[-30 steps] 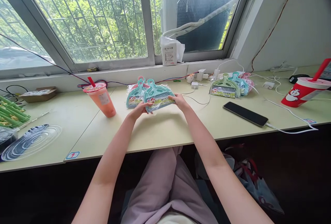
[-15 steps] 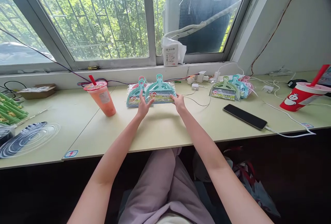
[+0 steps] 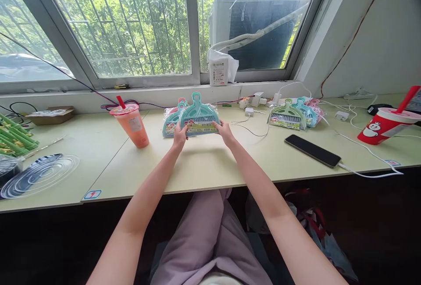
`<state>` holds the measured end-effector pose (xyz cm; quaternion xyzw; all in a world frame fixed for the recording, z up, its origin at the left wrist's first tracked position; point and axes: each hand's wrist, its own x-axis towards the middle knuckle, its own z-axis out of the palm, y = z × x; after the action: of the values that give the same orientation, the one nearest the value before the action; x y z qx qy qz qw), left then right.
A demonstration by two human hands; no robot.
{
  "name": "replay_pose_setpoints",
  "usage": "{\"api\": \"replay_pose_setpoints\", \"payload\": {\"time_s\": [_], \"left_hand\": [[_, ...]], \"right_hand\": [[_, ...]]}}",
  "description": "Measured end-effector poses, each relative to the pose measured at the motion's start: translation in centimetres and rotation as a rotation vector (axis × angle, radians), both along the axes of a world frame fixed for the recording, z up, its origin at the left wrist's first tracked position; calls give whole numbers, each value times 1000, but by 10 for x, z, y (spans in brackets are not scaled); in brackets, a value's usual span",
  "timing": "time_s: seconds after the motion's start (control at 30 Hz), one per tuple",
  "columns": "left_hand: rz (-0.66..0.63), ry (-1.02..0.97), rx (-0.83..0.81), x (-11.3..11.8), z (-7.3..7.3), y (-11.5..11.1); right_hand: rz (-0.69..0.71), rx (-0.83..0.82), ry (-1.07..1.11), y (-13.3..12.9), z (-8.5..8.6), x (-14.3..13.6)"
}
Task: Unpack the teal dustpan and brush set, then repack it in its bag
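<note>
A teal mini dustpan-and-brush set (image 3: 198,116) in clear wrapping is held upright just above the desk, handle up. My left hand (image 3: 180,135) grips its lower left corner and my right hand (image 3: 224,130) grips its lower right corner. Behind it, partly hidden, lies a small stack of similar wrapped sets (image 3: 171,120), teal with a pink one at the back. A second group of wrapped sets (image 3: 291,114), green, teal and pink, lies further right on the desk.
An orange drink cup (image 3: 130,123) with a red straw stands left of my hands. A black phone (image 3: 312,150) on a white cable lies at right, near a red cup (image 3: 383,124). Clear plastic lids (image 3: 39,175) and green sticks (image 3: 15,137) sit far left. Chargers and wires line the window sill.
Both hands have carried the teal set away from me toward the stack, tipped it from lying tilted to upright, and raised it slightly.
</note>
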<state>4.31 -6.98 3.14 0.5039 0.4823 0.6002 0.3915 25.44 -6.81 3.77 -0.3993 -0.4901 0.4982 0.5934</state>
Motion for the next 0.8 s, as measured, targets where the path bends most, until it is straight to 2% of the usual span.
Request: {"api": "replay_pose_setpoints", "payload": {"time_s": [0.13, 0.2, 0.3, 0.37, 0.53, 0.7, 0.8], "left_hand": [[158, 115, -46, 3, 4, -3], [187, 190, -58, 5, 5, -6], [187, 305, -28, 7, 5, -11], [174, 364, -4, 8, 4, -13], [165, 381, 53, 8, 2, -14], [200, 379, 14, -1, 2, -8], [153, 393, -8, -4, 1, -5]], "right_hand": [[62, 47, -101, -3, 0, -2], [24, 67, -163, -3, -1, -4], [-97, 42, -229, -1, -4, -5], [-131, 31, -231, 0, -5, -5], [-110, 46, -217, -1, -4, -5], [-127, 79, -453, 7, -7, 5], [-127, 74, -539, 15, -9, 15]]}}
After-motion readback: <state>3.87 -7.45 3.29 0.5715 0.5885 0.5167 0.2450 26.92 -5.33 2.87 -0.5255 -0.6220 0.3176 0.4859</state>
